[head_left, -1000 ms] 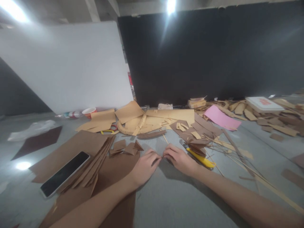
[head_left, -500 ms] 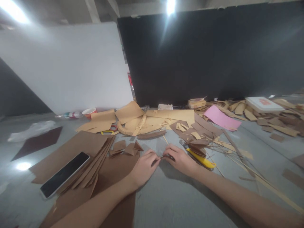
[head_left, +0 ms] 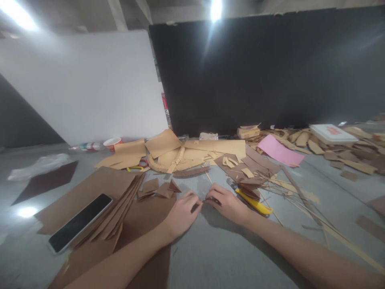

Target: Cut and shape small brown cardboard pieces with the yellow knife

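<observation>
Fingertips almost meet over the grey table [head_left: 192, 257], where my left hand [head_left: 185, 210] and my right hand [head_left: 224, 200] pinch a small dark brown piece [head_left: 203, 201] between them. Most of that piece is hidden by the fingers. A yellow utility knife [head_left: 255, 202] lies just right of my right hand. Small folded brown pieces [head_left: 165, 188] rest beyond my left hand, on a large brown sheet [head_left: 147, 216]. A curved tan braided strip [head_left: 177, 158] lies farther back.
A phone [head_left: 80, 222] lies on brown sheets at left. Scissors [head_left: 140, 165] and a paper cup [head_left: 112, 143] are behind them. Scraps and thin strips cover the right side, near a pink sheet [head_left: 279, 150] and a white box [head_left: 333, 134]. Upright boards [head_left: 264, 72] stand at the back.
Both hands keep their pinch and have barely moved. The view has shifted very slightly.
</observation>
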The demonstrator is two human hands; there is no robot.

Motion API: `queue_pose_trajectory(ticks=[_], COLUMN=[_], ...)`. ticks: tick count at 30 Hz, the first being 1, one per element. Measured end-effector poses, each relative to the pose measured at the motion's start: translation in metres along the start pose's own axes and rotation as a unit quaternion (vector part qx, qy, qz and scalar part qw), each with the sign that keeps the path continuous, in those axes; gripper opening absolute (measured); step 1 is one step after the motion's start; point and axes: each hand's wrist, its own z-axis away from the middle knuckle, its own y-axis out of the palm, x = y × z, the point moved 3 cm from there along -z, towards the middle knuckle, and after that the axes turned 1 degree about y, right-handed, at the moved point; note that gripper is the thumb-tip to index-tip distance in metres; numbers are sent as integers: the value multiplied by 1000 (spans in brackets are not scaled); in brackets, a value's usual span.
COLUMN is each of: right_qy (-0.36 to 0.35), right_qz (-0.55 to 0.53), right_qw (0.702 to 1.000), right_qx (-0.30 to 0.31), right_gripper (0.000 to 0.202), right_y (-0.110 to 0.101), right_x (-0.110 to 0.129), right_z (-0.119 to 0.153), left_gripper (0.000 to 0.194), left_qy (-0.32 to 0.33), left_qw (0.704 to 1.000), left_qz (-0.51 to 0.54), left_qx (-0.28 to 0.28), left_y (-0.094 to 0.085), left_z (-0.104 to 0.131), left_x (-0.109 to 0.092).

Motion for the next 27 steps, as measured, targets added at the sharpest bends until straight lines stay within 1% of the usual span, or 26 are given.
queue_pose_trajectory(ticks=[7,11,14,16,19,23,27], right_qy=[-18,-26,-23,-22,-21,-12,-11], right_qz=[-19,-35,-26,-21,-18,-13,-7], right_qw=[999,999,999,999,1000,1000,1000], right_qx=[-25,-32,-29,-24,-12,1,9], right_gripper=[20,21,20,17,13,15,17], right_y=[0,1,1,0,-2,-1,2], right_x=[-3,-4,-3,0,4,4,0], right_z=[1,2,1,0,-1,-2,-1], left_gripper=[9,9,14,19,25,23,20], left_qy=[-32,-39,-41,-36,-11,25,22], left_qw=[999,998,998,998,999,999,1000], left_qz=[11,35,35,29,26,19,15], left_qx=[17,38,42,35,22,17,2], left_y=[1,5,5,4,3,2,2], left_z=[-1,0,1,1,-1,-2,-1], left_x=[0,5,7,7,4,0,2])
